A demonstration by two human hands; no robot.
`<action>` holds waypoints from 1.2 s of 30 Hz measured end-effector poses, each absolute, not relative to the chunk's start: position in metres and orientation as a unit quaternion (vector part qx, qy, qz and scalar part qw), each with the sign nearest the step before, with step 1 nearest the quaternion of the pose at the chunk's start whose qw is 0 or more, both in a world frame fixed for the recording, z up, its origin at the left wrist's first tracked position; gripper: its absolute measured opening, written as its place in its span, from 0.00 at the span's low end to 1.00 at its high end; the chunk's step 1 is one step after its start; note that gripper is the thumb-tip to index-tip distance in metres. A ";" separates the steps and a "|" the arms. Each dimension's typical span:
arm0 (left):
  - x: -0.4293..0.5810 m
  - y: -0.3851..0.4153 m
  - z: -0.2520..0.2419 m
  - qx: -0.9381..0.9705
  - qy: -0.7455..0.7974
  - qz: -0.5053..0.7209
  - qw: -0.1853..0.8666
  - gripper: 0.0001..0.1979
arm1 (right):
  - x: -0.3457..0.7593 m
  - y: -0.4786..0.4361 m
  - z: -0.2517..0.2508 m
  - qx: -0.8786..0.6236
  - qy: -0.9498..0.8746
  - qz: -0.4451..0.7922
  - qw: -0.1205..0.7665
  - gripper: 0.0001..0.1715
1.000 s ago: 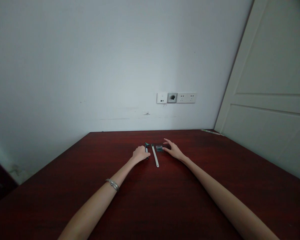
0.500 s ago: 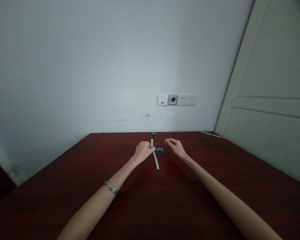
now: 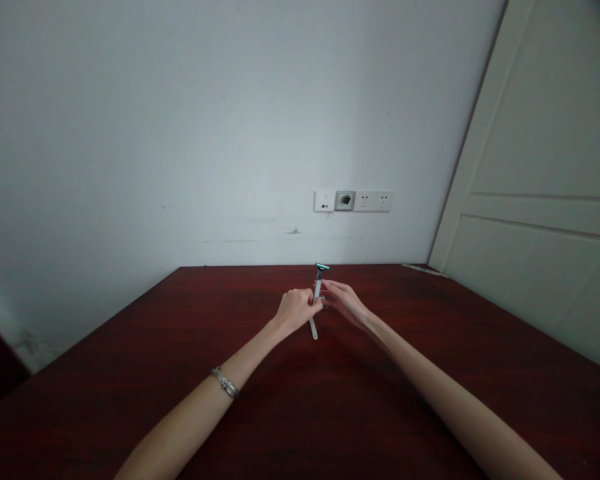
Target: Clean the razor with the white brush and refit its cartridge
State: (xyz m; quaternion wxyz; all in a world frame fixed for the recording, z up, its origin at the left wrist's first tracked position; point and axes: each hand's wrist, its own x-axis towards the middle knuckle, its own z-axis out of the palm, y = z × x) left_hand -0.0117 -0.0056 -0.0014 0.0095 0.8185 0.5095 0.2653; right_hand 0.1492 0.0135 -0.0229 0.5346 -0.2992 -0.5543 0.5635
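My left hand (image 3: 296,309) is closed round the pale handle of a razor (image 3: 317,288), which stands up from the fist with its dark and green head at the top. Below that hand, a white stick-like handle (image 3: 314,329) lies on the table, its upper part hidden. My right hand (image 3: 347,303) is close to the right of the razor, fingers slightly curled and apart. A small clear and dark case (image 3: 324,302) shows in part by its fingertips; whether they touch it I cannot tell.
Both forearms rest over a dark red wooden table (image 3: 260,413). Its far edge meets a white wall with sockets (image 3: 374,201). On the right stands a white panelled door (image 3: 540,200), and a flat strip (image 3: 424,269) lies at the far right edge.
My left hand has moved to the right with the razor. My right hand has come slightly left and down, now covering much of the small case. The lying white handle has stayed put.
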 end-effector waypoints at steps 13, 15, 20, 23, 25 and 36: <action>-0.018 0.002 -0.013 0.870 0.394 0.295 0.022 0.18 | 0.149 0.013 -0.023 -0.299 -0.556 0.543 0.553 0.17; -0.019 0.003 -0.015 0.872 0.388 0.297 0.027 0.19 | 0.148 0.013 -0.024 -0.304 -0.553 0.534 0.562 0.17; -0.021 0.003 -0.019 0.869 0.388 0.305 0.035 0.17 | 0.145 0.014 -0.027 -0.311 -0.546 0.511 0.586 0.16; -0.020 0.005 -0.021 0.869 0.382 0.315 0.031 0.16 | 0.143 0.014 -0.027 -0.317 -0.534 0.504 0.600 0.16; -0.019 0.006 -0.023 0.868 0.380 0.319 0.032 0.15 | 0.142 0.013 -0.027 -0.318 -0.531 0.502 0.603 0.16; -0.021 0.008 -0.027 0.869 0.374 0.317 0.067 0.13 | 0.143 0.010 -0.026 -0.319 -0.560 0.498 0.580 0.16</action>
